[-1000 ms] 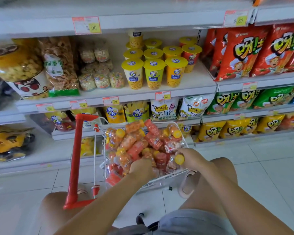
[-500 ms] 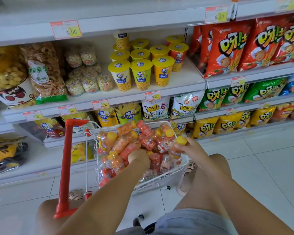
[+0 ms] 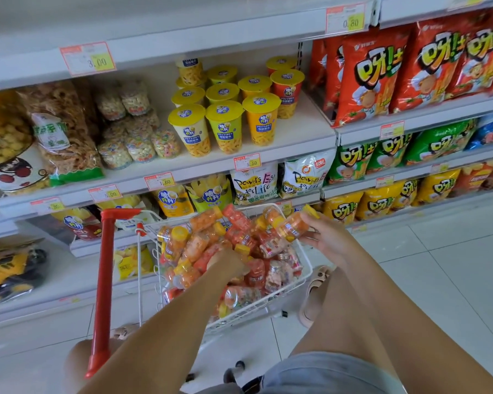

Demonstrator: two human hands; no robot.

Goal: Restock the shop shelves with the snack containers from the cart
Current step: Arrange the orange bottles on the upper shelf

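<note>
Right hand [image 3: 329,237] has risen to the cart's [image 3: 310,275] 2 o'clock rim, fingers [image 3: 313,237] clasping one orange snack jar [image 3: 293,227]; left hand [image 3: 228,261] is buried among the jars, grip indeterminable; shelving is judged next.

L hand [image 3: 227,263] fingers hidden amid cart [image 3: 304,275] containers [image 3: 195,247].

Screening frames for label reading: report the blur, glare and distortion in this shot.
Head view: the wide-angle lens bows the shelf edge; light is flat and even, no hard shadows; the 3.00 price tag reads, smaller tags look washed out; the toy truck at far left is smeared; the snack jar in the right hand is slightly soft.
</note>
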